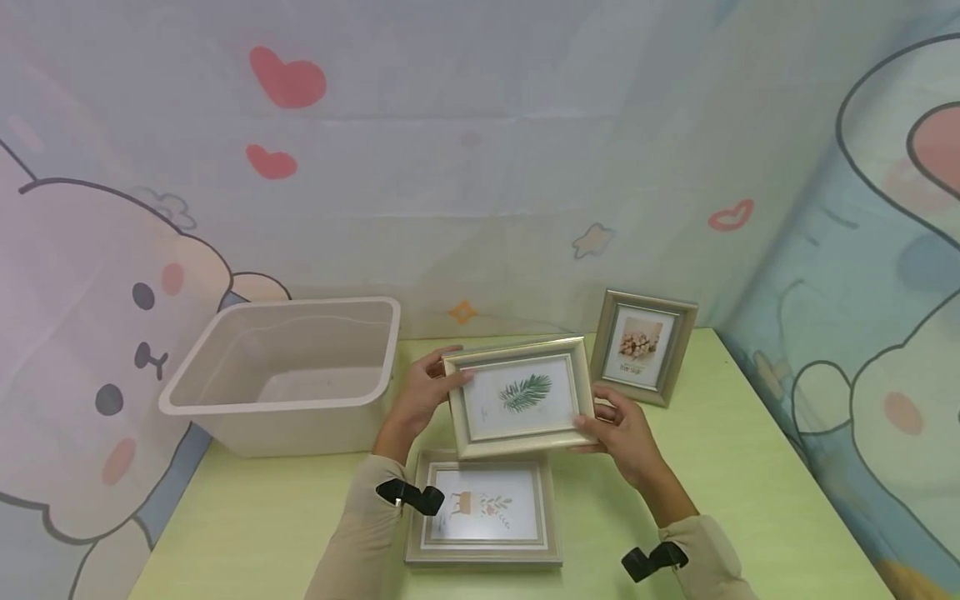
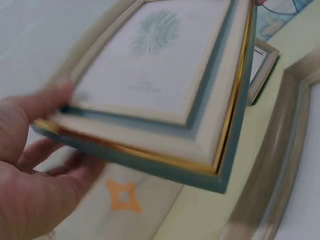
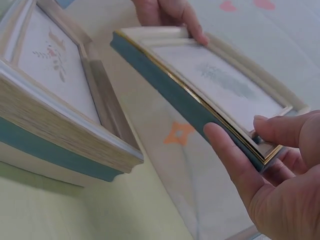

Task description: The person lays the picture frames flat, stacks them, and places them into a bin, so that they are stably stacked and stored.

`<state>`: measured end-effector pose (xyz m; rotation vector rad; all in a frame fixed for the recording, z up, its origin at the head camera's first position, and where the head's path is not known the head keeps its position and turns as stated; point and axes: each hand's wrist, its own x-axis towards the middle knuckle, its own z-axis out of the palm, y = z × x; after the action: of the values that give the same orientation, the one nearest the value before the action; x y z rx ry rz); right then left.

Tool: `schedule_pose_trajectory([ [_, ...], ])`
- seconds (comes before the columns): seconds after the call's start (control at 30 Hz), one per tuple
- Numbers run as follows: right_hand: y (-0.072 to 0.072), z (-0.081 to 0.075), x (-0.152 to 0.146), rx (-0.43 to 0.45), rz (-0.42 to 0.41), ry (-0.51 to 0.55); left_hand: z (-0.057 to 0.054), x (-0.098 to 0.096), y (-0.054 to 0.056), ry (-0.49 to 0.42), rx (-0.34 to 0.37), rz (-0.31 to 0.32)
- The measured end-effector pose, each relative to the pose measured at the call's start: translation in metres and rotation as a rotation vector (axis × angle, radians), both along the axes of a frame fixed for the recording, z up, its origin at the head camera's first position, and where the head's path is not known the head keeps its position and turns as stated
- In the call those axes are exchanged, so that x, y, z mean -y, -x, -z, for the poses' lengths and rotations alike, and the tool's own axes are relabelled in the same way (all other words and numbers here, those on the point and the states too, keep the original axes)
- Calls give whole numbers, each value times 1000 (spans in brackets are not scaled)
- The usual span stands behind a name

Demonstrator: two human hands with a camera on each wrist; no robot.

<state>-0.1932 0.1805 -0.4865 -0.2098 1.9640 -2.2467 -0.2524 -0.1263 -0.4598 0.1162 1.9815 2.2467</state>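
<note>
Both hands hold a cream picture frame (image 1: 521, 396) with a thin gold edge and a green leaf print, lifted and tilted above the table. The left hand (image 1: 422, 392) grips its left end, thumb on the front and fingers behind. At the opposite end the right hand (image 1: 621, 433) pinches the lower right corner; its thumb (image 3: 285, 130) lies on the front. Just below, a beige picture frame (image 1: 483, 550) with an orange animal and plant print lies flat. In the right wrist view, more layers show under that beige frame (image 3: 65, 130), perhaps stacked frames.
A deep beige plastic bin (image 1: 281, 404) stands at the left of the pale green table (image 1: 262, 517). Another picture frame (image 1: 678, 333) with a flower print leans upright at the back right. A printed cloth backdrop (image 1: 480, 167) rises behind.
</note>
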Motion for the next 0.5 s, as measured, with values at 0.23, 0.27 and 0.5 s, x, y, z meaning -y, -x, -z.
schedule_pose_trajectory([
  [0.23,-8,8,6,102,33,2,0,-7,-8,209,-131,-211],
  [0.27,-9,9,7,112,29,2,0,-6,-9,219,-134,-223],
  [0.5,-17,14,14,154,39,19,1,-4,-20,243,-139,-315],
])
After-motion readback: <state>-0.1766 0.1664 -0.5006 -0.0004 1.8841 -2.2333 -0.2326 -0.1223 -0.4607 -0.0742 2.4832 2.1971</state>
